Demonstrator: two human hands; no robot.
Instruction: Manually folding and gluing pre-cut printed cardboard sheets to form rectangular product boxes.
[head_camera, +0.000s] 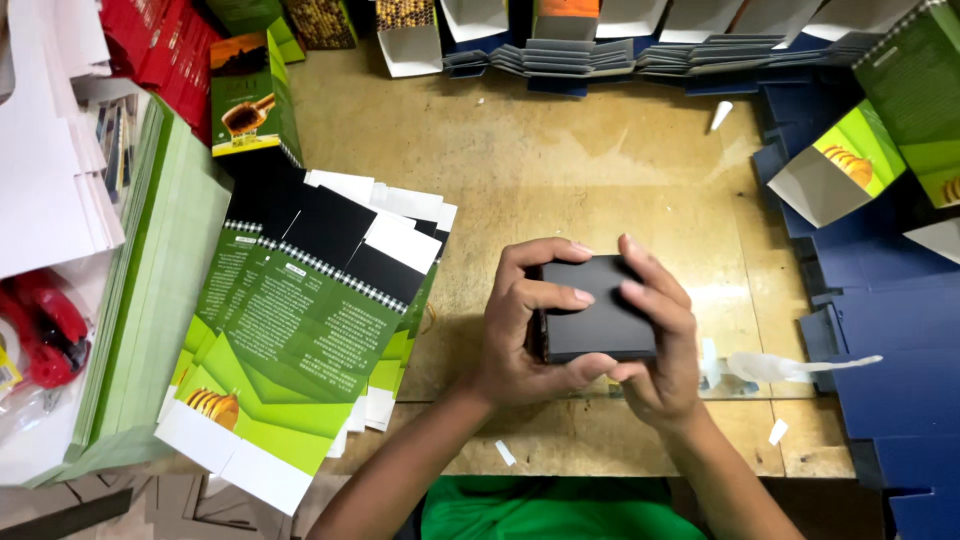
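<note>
Nearest me, both forearms rise from a green shirt. Left hand and right hand together clasp a small matte black cardboard box above the wooden table's near edge, its long axis running left-right, equally close to each; flat green printed cartons lie left.

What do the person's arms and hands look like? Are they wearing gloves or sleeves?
No gloves and no sleeves in view. The left hand and the right hand are both bare, and both forearms are uncovered right down to the picture's bottom edge. The fingers have short, plain nails. I see no rings, watch or bracelets. At the bottom there's a bit of green clothing.
</note>
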